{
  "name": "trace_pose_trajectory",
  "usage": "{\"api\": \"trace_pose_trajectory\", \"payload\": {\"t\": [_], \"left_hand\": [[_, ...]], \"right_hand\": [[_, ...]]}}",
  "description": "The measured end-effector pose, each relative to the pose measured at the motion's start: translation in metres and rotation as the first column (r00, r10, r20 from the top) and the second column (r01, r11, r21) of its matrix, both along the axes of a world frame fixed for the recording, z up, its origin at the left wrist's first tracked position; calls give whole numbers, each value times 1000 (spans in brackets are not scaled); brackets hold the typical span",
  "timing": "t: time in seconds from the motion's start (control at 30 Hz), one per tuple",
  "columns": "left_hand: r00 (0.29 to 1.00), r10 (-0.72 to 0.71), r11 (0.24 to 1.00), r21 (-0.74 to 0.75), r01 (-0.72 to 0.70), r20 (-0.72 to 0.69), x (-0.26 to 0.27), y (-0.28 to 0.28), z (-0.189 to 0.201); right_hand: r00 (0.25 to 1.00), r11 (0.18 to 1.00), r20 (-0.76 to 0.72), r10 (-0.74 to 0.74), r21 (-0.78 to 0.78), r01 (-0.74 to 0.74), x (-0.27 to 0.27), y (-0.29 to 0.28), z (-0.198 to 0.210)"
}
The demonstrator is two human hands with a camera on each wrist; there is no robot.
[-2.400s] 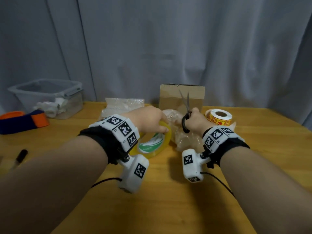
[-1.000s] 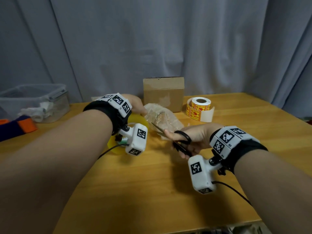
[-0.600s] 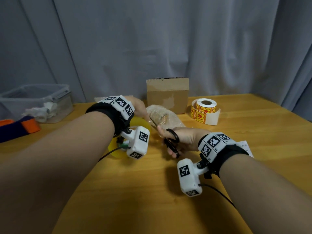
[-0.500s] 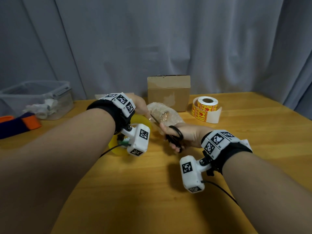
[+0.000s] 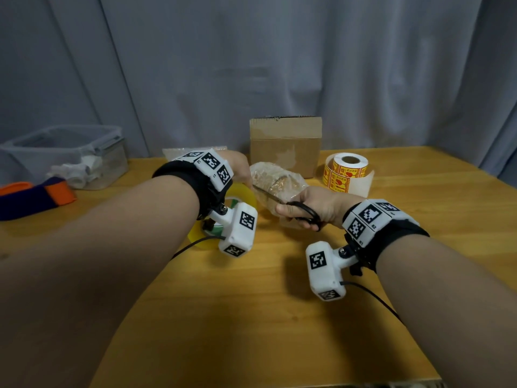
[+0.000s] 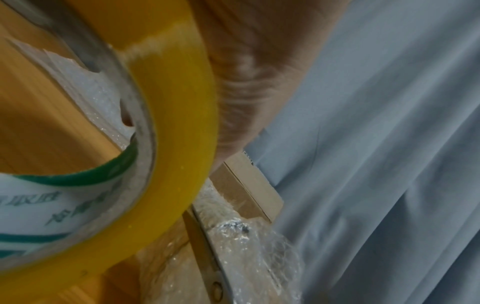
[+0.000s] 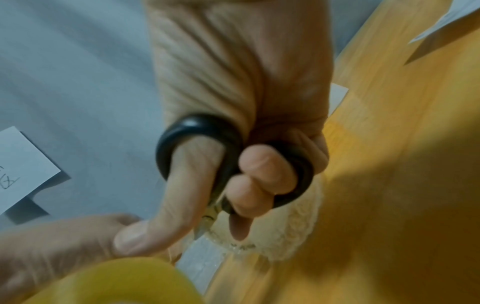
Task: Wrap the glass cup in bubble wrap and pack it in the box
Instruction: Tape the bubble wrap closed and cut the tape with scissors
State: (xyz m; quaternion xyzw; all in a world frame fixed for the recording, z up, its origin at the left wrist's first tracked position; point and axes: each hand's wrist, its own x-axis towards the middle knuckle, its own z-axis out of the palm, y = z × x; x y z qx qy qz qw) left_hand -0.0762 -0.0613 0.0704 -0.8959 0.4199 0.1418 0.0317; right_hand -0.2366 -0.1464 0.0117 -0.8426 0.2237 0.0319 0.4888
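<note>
The bubble-wrapped cup (image 5: 275, 182) lies on its side on the wooden table (image 5: 251, 303), in front of the brown cardboard box (image 5: 285, 148). My left hand (image 5: 237, 169) grips the yellow tape roll (image 5: 240, 197) just left of the bundle; the roll (image 6: 166, 144) fills the left wrist view. My right hand (image 5: 310, 208) holds black-handled scissors (image 5: 296, 210), thumb and fingers through the loops (image 7: 205, 142). The blades (image 6: 205, 253) point left, between the roll and the wrapped cup (image 6: 259, 257). The tape strand itself cannot be made out.
A roll of yellow-and-red stickers (image 5: 347, 172) stands right of the box. A clear plastic bin (image 5: 70, 155) and a blue-and-orange band (image 5: 33, 197) are at the far left. Spare bubble wrap (image 5: 179, 152) lies behind my left wrist.
The scissors came down from pointing upward to lying level, and my right hand brought their blades leftward toward the tape roll. My left hand kept hold of the roll beside the bundle.
</note>
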Motion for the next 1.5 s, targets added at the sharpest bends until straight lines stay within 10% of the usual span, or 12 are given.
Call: {"api": "trace_pose_trajectory", "payload": {"t": [0.43, 1.03, 1.23, 1.4, 1.5], "left_hand": [[955, -263, 943, -246, 224, -139, 10, 46, 6], [851, -525, 843, 151, 516, 22, -14, -9, 0], [855, -519, 855, 14, 519, 3, -5, -5, -3], [893, -447, 882, -193, 430, -54, 6, 17, -4], [914, -398, 886, -293, 361, -76, 8, 34, 0]], "right_hand": [[953, 913, -288, -95, -407, -32, -8, -14, 24], [935, 638, -300, -188, -761, -116, -49, -23, 14], [882, 764, -435, -181, -627, -153, -54, -35, 5], [951, 511, 208, -229, -806, 300, -16, -26, 33], [979, 593, 142, -150, -779, 204, 23, -24, 28]]}}
